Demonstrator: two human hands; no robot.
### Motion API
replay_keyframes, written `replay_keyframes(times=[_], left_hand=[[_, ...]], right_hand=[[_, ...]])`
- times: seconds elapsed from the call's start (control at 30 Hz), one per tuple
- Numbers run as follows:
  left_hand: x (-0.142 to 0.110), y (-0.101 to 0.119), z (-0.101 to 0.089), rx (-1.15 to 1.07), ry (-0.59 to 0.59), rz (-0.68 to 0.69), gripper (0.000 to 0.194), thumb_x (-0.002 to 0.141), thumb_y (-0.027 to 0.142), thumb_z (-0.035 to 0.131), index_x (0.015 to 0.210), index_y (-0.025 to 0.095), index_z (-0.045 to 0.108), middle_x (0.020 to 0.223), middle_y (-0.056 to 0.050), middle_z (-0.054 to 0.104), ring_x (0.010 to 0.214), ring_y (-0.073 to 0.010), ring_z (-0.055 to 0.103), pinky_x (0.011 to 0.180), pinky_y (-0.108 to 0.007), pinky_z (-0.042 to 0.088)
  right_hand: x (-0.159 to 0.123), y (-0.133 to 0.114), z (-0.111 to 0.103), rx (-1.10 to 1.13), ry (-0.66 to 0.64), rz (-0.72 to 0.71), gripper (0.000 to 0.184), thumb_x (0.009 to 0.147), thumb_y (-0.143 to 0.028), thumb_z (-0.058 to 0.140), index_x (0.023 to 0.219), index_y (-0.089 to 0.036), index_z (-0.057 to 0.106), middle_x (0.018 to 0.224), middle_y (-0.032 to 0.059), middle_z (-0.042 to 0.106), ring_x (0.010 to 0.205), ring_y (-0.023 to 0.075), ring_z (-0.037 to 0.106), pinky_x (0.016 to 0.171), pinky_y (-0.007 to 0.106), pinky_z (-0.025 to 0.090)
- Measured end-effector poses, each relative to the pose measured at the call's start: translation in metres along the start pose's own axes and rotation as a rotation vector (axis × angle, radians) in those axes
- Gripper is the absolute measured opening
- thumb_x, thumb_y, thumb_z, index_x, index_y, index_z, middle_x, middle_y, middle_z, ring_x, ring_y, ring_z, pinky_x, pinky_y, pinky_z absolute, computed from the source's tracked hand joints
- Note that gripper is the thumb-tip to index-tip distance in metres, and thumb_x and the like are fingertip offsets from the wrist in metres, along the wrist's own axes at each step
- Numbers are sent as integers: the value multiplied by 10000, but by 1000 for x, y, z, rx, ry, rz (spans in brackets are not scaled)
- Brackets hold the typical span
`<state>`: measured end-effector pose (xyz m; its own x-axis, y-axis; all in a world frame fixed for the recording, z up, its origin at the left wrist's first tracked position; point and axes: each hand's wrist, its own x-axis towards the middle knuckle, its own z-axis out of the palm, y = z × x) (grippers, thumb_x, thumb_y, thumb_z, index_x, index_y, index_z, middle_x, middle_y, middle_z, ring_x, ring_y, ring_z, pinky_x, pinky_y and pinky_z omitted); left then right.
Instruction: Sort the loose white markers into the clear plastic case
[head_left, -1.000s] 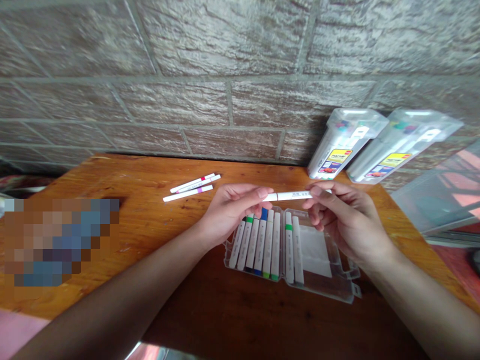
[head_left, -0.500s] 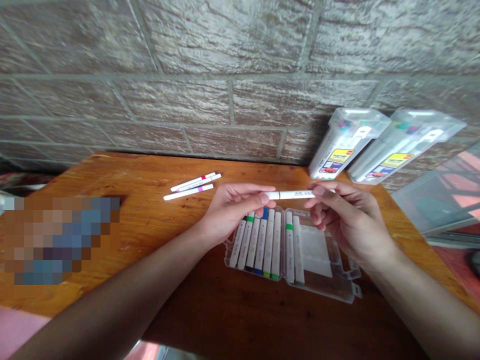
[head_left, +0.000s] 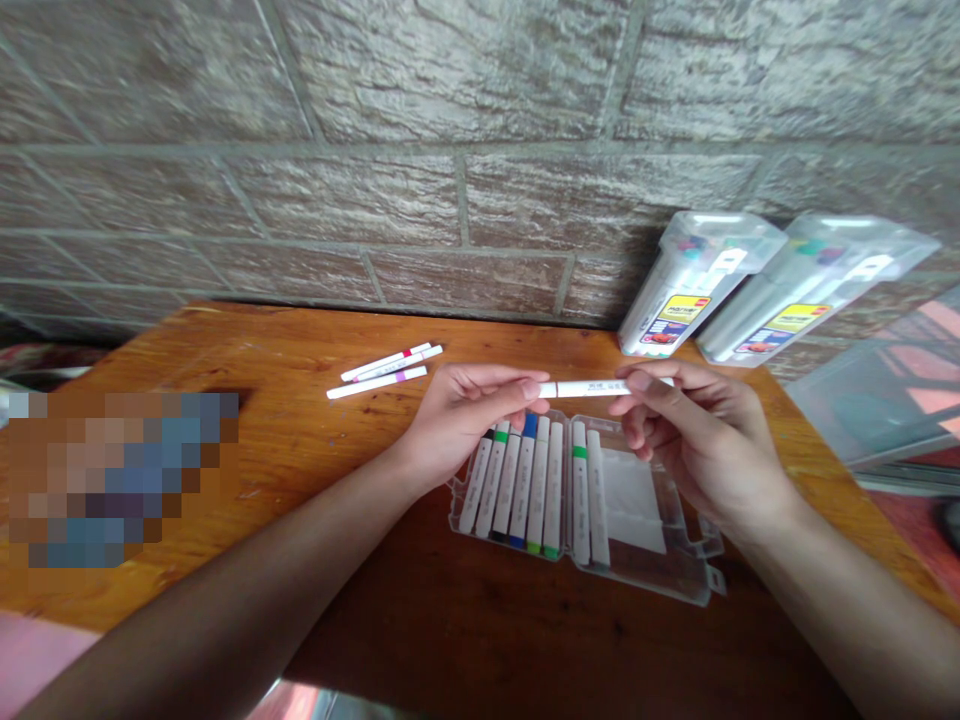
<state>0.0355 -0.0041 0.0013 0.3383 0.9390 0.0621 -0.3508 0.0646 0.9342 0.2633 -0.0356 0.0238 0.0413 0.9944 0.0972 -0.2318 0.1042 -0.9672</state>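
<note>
A white marker (head_left: 589, 389) with a thin brownish band is held level between my two hands. My left hand (head_left: 480, 405) pinches its left end, and my right hand (head_left: 686, 415) grips the right end between thumb and fingers. Below them lies an open clear plastic case (head_left: 645, 582). Its left half holds several white markers (head_left: 517, 490) with black, green and blue ends. Two more markers (head_left: 589, 495), one with a green band, rest in the right half beside a white paper insert (head_left: 634, 500). My left fingers hide the tops of some markers.
Three loose white markers (head_left: 386, 372) with red, pinkish and purple bands lie on the wooden table (head_left: 285, 440). Two clear marker boxes (head_left: 679, 300) with yellow labels stand against the stone wall (head_left: 360, 200). A blurred-out patch (head_left: 120, 480) covers something at the left.
Almost nothing differs. Both hands keep hold of the marker in nearly the same place, and the view has shifted very slightly.
</note>
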Motion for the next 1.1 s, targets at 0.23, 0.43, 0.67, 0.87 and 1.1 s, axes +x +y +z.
replay_keyframes(times=[0.23,0.43,0.67,0.87,1.1], left_hand=[[1,1,1,-44,-16,3,247,795,371,924,989,227,878,830,-60,835,621,-78,617,631,-222,482],[-1,3,1,-209,-151,-34,261,822,372,909,1054,259,873,905,-72,852,675,-88,667,694,-231,526],[-2,4,1,-215,-197,-37,301,783,338,939,1072,294,867,945,-62,856,677,-100,666,688,-262,529],[-4,7,1,-257,-232,-98,311,771,374,946,1061,295,868,942,-59,854,660,-103,652,714,-289,549],[-1,10,-3,-263,-234,-166,275,768,399,941,985,244,875,850,-70,831,656,-122,659,708,-295,531]], right_hand=[[-1,-2,0,-1,36,22,188,798,-334,925,871,-193,824,724,28,791,440,91,627,375,166,487],[-1,-10,4,57,68,131,237,728,-327,953,849,-174,817,695,26,785,437,95,609,369,166,468],[2,-11,6,101,105,196,276,619,-268,987,804,-156,817,632,27,760,408,90,562,349,165,439],[2,-12,5,79,88,210,272,587,-296,1007,729,-159,819,618,29,748,410,89,551,344,165,440],[1,-11,5,22,57,188,258,617,-331,1000,720,-173,825,620,33,741,409,89,560,353,164,449]])
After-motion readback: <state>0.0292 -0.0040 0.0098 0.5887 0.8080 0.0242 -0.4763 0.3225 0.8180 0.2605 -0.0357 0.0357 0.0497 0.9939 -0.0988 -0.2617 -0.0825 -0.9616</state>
